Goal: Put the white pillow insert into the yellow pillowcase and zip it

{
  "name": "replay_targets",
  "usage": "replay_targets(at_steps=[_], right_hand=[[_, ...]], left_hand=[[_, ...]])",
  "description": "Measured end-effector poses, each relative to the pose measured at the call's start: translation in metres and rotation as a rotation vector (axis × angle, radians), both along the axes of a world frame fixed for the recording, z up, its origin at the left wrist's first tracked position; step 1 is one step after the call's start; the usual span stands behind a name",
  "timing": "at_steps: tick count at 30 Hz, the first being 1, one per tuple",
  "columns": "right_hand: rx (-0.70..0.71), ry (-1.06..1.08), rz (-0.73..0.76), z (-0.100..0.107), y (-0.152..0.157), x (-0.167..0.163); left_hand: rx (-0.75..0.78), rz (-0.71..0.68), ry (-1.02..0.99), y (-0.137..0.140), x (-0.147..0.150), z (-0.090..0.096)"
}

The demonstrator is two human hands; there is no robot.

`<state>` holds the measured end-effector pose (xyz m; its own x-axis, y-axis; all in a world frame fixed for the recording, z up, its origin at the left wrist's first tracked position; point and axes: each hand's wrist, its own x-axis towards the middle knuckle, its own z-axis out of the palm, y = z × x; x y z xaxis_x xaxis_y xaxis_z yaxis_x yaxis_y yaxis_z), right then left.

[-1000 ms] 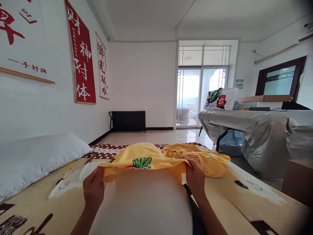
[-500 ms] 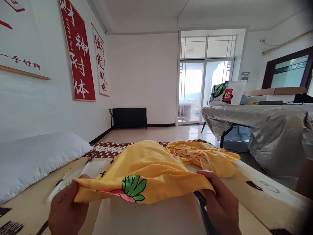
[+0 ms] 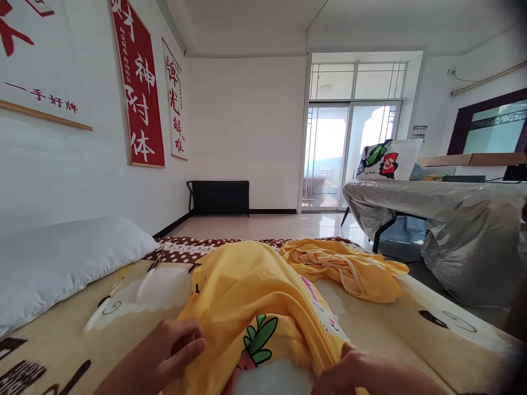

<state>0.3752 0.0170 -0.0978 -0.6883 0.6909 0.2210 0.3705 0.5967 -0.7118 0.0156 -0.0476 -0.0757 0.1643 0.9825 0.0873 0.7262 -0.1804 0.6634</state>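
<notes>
A yellow pillowcase (image 3: 242, 280) printed with a green-leaved carrot lies bunched over a white pillow (image 3: 274, 378), which shows at the bottom beneath its near edge. My left hand (image 3: 164, 354) is at the cloth's left side, fingers loosely curled, with a gap between thumb and forefinger and no cloth seen between them. At the right side my right hand (image 3: 362, 373) has its fingers closed at the pillowcase's edge; the fingertips are partly hidden. Farther off on the bed lies a second crumpled yellow cloth (image 3: 349, 269).
A white pillow (image 3: 78, 258) rests at the left of the bed, whose cover (image 3: 135, 296) is beige and patterned. Beyond it stand a folded black item (image 3: 220, 197) by the wall and, at right, a table with a grey plastic cover (image 3: 457, 203) bearing a bag (image 3: 387, 159) and boxes.
The pillowcase edge, stretched between both hands before, has dropped and spread over the pillow. My left hand has let go and moved right; my right hand is lower. The view has shifted slightly left.
</notes>
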Motion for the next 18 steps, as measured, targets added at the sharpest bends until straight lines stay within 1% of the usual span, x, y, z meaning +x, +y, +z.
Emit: replay_targets(at_steps=[1, 2, 3, 5, 6, 7, 8, 10, 12, 15, 18], right_hand=[[-0.081, 0.029, 0.016, 0.000, 0.010, 0.000], [-0.122, 0.066, -0.018, 0.000, 0.021, -0.001], [-0.115, 0.102, -0.101, 0.000, 0.033, -0.003], [0.015, 0.132, -0.329, -0.005, 0.055, -0.009], [0.091, 0.104, -0.414, -0.009, 0.064, -0.013], [0.145, 0.056, -0.460, -0.015, 0.071, -0.018], [0.175, -0.001, -0.472, -0.020, 0.075, -0.022], [0.196, -0.096, -0.444, -0.029, 0.079, -0.030], [0.230, -0.135, -0.451, -0.033, 0.079, -0.035], [0.311, -0.062, -0.509, -0.030, 0.079, -0.034], [0.420, 0.106, -0.565, -0.022, 0.079, -0.029]], left_hand=[[0.109, 0.024, 0.014, 0.001, 0.007, 0.000], [0.213, 0.042, 0.016, 0.002, 0.013, -0.001], [0.304, 0.049, 0.016, 0.005, 0.018, -0.003], [0.439, 0.063, 0.038, 0.012, 0.026, -0.011], [0.465, 0.075, 0.063, 0.018, 0.028, -0.017], [0.452, 0.090, 0.087, 0.024, 0.029, -0.023], [0.412, 0.100, 0.107, 0.030, 0.030, -0.029], [0.314, 0.098, 0.127, 0.041, 0.029, -0.037], [0.276, 0.073, 0.124, 0.047, 0.027, -0.040], [0.349, 0.048, 0.066, 0.045, 0.020, -0.035], [0.479, 0.058, -0.012, 0.040, 0.010, -0.030]])
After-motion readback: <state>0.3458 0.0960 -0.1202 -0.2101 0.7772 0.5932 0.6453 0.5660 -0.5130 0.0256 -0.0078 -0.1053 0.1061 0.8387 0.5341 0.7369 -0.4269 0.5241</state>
